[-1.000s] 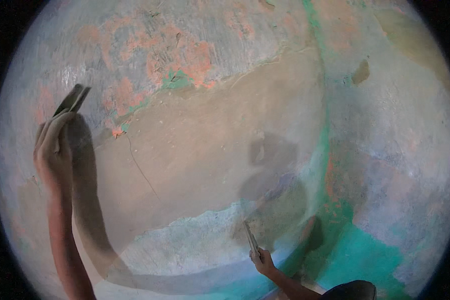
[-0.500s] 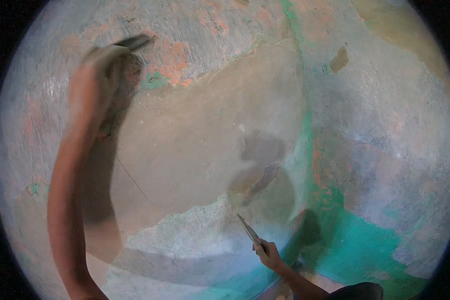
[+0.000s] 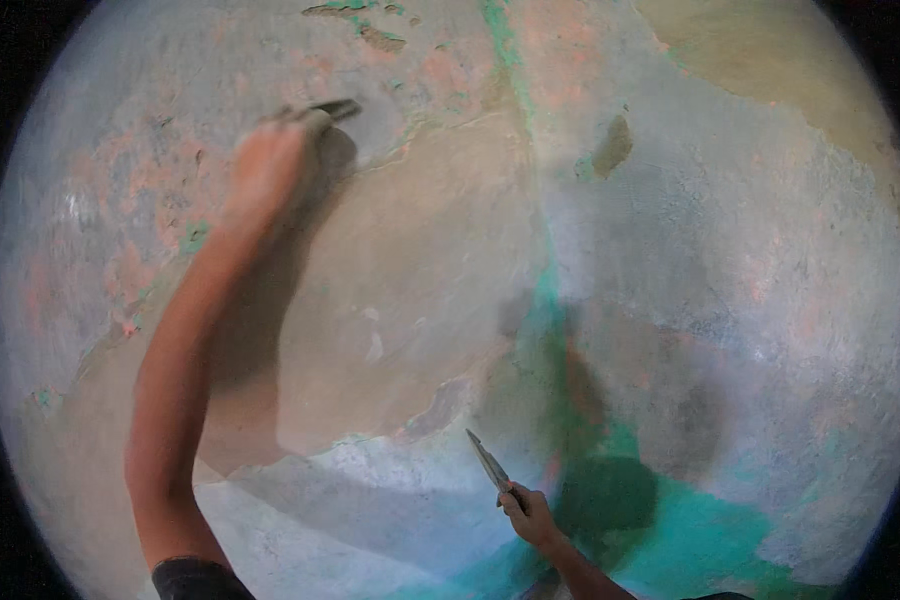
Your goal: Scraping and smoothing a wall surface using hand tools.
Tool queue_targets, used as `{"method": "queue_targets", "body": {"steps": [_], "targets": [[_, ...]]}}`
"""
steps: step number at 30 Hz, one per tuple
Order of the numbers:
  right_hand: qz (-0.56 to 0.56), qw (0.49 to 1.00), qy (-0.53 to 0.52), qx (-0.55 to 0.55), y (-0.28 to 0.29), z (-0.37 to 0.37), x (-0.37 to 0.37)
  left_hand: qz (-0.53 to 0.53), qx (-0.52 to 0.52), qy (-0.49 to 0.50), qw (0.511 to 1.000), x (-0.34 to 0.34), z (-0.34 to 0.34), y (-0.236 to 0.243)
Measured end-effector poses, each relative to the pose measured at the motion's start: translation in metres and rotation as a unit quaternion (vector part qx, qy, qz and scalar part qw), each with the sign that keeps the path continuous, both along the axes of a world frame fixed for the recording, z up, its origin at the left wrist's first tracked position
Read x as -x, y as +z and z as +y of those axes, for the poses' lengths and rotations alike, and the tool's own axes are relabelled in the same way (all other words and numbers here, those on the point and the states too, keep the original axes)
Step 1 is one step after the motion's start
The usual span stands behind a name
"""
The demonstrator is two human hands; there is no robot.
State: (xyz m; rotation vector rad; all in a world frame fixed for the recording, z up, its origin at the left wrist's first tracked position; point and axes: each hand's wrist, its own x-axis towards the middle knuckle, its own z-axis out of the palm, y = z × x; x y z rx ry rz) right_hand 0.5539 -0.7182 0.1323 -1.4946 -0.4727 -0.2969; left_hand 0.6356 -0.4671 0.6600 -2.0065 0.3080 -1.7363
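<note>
A patchy plaster wall (image 3: 410, 260) fills the view, with a wide beige-brown smoothed area bordered by grey, orange and green flaking paint. My left arm reaches up to the upper left, where my left hand (image 3: 273, 158) is closed round a flat dark scraper (image 3: 338, 108) held against the wall or very near it; motion blurs it slightly. Lower down, my right hand (image 3: 527, 512) grips a narrow grey trowel (image 3: 487, 460), seen almost edge-on, its tip pointing up and left. The trowel appears to stand off the wall.
A green-streaked inside corner (image 3: 545, 270) runs down the wall right of centre. Chipped hollows (image 3: 380, 38) mark the top, and a bare brown chip (image 3: 613, 146) the right wall. Bright green paint (image 3: 700, 520) covers the lower right. Shadows of my arms fall across the surface.
My left hand has swept rightward along the upper edge of the beige patch with the scraper. The view has shifted to the right. My right hand still holds the trowel low down.
</note>
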Motion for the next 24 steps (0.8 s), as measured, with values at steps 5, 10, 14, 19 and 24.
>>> {"method": "queue_targets", "body": {"steps": [5,10,14,19,24], "targets": [[0.009,0.999,-0.029,-0.010,-0.001,-0.060,-0.027,-0.065,0.170,-0.042,0.982,0.020,-0.080,0.019],[0.022,0.997,-0.078,-0.005,0.008,-0.112,-0.033,-0.118,0.106,-0.104,0.982,-0.064,-0.102,0.040],[0.040,0.989,-0.143,-0.012,0.005,-0.153,-0.033,0.036,0.199,-0.376,0.905,-0.105,-0.174,0.037],[0.059,0.971,-0.231,-0.029,0.008,-0.167,-0.024,-0.036,0.133,-0.394,0.909,-0.166,-0.237,0.042],[-0.019,0.946,-0.324,0.011,0.010,-0.178,-0.019,0.116,0.271,-0.513,0.807,-0.185,-0.326,0.031]]}}
